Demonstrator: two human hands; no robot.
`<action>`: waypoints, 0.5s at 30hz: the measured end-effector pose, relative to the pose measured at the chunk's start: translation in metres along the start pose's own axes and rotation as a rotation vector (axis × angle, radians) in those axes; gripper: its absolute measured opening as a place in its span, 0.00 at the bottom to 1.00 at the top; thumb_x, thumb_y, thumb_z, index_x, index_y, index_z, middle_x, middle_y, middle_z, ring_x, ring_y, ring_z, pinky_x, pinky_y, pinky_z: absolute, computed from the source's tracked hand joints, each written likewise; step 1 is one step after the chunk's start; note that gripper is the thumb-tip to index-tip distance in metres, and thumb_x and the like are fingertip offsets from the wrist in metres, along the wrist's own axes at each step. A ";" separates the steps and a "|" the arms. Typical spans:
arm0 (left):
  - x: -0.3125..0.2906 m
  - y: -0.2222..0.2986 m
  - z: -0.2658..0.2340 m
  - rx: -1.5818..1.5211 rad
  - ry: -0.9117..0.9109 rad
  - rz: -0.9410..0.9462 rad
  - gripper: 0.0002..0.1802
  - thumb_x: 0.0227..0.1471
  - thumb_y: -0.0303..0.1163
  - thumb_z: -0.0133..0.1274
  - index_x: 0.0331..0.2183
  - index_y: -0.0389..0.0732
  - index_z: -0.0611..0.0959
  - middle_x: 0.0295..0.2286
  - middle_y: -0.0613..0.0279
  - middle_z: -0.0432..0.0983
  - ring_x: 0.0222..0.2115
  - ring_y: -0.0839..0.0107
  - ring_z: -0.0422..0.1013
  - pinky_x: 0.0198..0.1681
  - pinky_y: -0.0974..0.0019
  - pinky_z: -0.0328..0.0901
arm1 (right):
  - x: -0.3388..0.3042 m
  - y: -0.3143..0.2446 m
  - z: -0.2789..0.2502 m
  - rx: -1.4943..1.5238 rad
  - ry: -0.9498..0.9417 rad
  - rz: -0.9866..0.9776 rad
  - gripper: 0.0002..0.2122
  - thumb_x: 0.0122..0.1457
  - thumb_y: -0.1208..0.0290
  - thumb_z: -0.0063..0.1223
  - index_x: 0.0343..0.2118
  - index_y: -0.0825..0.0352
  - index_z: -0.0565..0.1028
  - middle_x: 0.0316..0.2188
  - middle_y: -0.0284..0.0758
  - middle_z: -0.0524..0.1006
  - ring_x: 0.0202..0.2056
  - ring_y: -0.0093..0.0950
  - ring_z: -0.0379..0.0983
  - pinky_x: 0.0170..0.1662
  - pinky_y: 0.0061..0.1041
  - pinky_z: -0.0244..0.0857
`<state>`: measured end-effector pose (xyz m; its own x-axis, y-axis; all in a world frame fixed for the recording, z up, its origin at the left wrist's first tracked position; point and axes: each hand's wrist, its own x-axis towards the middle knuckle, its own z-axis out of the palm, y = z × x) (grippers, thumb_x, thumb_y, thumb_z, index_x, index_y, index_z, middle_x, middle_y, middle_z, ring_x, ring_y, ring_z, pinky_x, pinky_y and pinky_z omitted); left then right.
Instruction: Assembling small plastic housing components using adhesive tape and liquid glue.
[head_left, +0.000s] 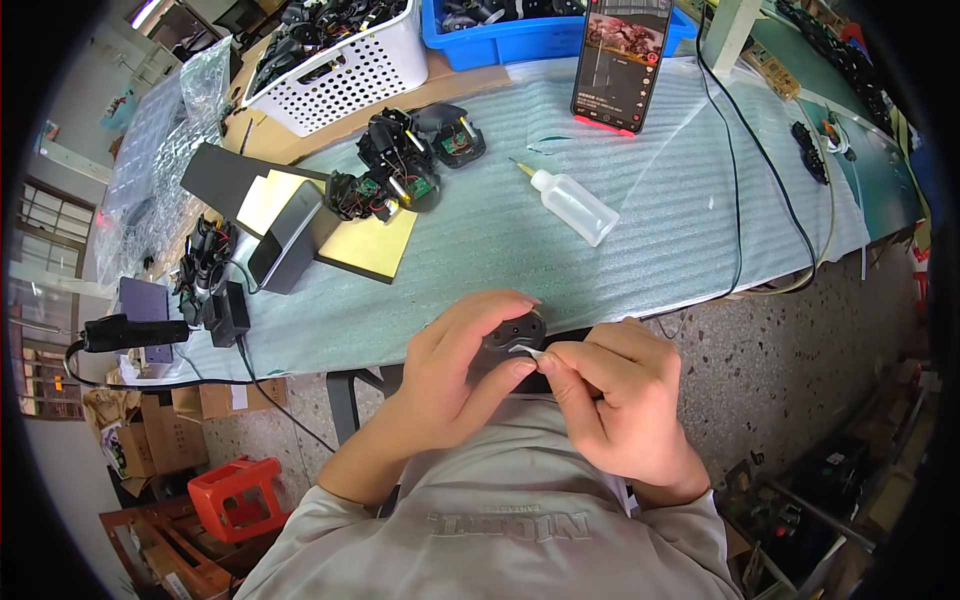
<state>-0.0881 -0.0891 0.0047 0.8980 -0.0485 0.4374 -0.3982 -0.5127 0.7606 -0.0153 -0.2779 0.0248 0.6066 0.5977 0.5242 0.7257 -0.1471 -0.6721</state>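
At the near edge of the table, my left hand [440,380] holds a small black rounded plastic part [520,328] between thumb and fingers. Small holes show on its face, but its lower side is hidden by my fingers. The thumb and forefinger of my right hand [630,400] pinch a small thin white strip [526,350], whose end lies against or just over the black part. Beyond my hands, a clear squeeze bottle [578,208] with a needle tip lies on its side. Farther left sit black plastic assemblies [400,165] with exposed circuit boards and wires.
A phone [620,65] stands at the back, before a blue bin [480,45]. Left of it is a white perforated basket [350,85] of black parts. Yellow notes [375,245], a dark stand [285,240] and a corded black tool [135,333] lie left. Cables [765,150] cross the right side.
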 end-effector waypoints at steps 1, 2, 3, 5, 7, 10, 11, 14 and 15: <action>0.000 0.001 0.000 0.002 0.002 0.000 0.21 0.54 0.25 0.56 0.50 0.32 0.74 0.44 0.43 0.76 0.42 0.56 0.77 0.46 0.61 0.70 | 0.000 0.000 0.000 -0.007 0.000 -0.005 0.05 0.47 0.81 0.63 0.27 0.68 0.78 0.17 0.32 0.68 0.16 0.33 0.65 0.22 0.32 0.55; 0.001 0.001 0.001 -0.001 0.007 0.001 0.21 0.54 0.25 0.56 0.50 0.32 0.74 0.44 0.43 0.77 0.42 0.57 0.77 0.46 0.61 0.70 | 0.000 0.001 0.000 -0.006 0.004 -0.005 0.05 0.47 0.81 0.63 0.27 0.68 0.78 0.16 0.32 0.68 0.16 0.33 0.65 0.22 0.33 0.55; 0.001 0.002 0.001 -0.001 0.013 0.002 0.20 0.54 0.25 0.56 0.49 0.32 0.75 0.43 0.44 0.77 0.41 0.57 0.77 0.46 0.61 0.70 | 0.000 0.001 0.000 -0.003 0.007 -0.007 0.05 0.47 0.81 0.63 0.26 0.68 0.78 0.16 0.32 0.68 0.16 0.33 0.65 0.22 0.33 0.55; 0.002 0.003 0.001 -0.001 0.022 -0.006 0.19 0.54 0.24 0.56 0.49 0.32 0.75 0.42 0.44 0.77 0.41 0.57 0.77 0.45 0.61 0.70 | 0.001 0.001 -0.001 0.000 0.010 -0.012 0.04 0.47 0.81 0.63 0.26 0.68 0.78 0.16 0.33 0.69 0.16 0.33 0.65 0.22 0.32 0.55; 0.001 0.006 0.002 -0.001 0.024 -0.033 0.19 0.54 0.24 0.56 0.48 0.32 0.75 0.42 0.45 0.78 0.40 0.57 0.78 0.45 0.61 0.70 | -0.001 0.000 -0.002 0.004 0.007 -0.009 0.04 0.47 0.80 0.63 0.27 0.68 0.78 0.17 0.33 0.69 0.17 0.33 0.65 0.22 0.32 0.54; 0.000 0.007 0.001 0.012 0.014 -0.028 0.18 0.54 0.24 0.56 0.47 0.32 0.75 0.41 0.45 0.78 0.39 0.58 0.78 0.44 0.61 0.70 | -0.001 -0.003 -0.006 0.004 -0.024 0.018 0.05 0.47 0.79 0.63 0.27 0.68 0.78 0.17 0.33 0.69 0.17 0.33 0.66 0.22 0.33 0.57; 0.000 0.007 0.000 -0.002 0.004 -0.024 0.17 0.54 0.23 0.55 0.47 0.33 0.75 0.40 0.46 0.78 0.38 0.59 0.78 0.43 0.62 0.70 | -0.002 -0.004 -0.007 0.002 -0.042 0.027 0.04 0.48 0.79 0.63 0.28 0.68 0.79 0.17 0.33 0.69 0.17 0.33 0.66 0.22 0.33 0.59; 0.001 0.009 -0.002 -0.043 -0.023 -0.016 0.16 0.55 0.23 0.54 0.46 0.33 0.75 0.40 0.46 0.78 0.38 0.60 0.77 0.42 0.63 0.70 | -0.003 -0.006 -0.014 -0.005 -0.094 0.050 0.05 0.50 0.79 0.63 0.30 0.69 0.79 0.17 0.34 0.69 0.17 0.33 0.68 0.20 0.32 0.61; 0.002 0.010 -0.002 -0.052 -0.026 -0.012 0.16 0.55 0.23 0.54 0.47 0.33 0.75 0.40 0.46 0.77 0.37 0.61 0.77 0.42 0.63 0.70 | -0.003 -0.008 -0.016 -0.010 -0.109 0.050 0.05 0.50 0.79 0.63 0.30 0.69 0.79 0.17 0.34 0.70 0.16 0.33 0.68 0.20 0.32 0.62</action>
<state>-0.0906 -0.0924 0.0139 0.9069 -0.0657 0.4162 -0.3964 -0.4679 0.7899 -0.0173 -0.2911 0.0373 0.6038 0.6712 0.4300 0.6992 -0.1867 -0.6902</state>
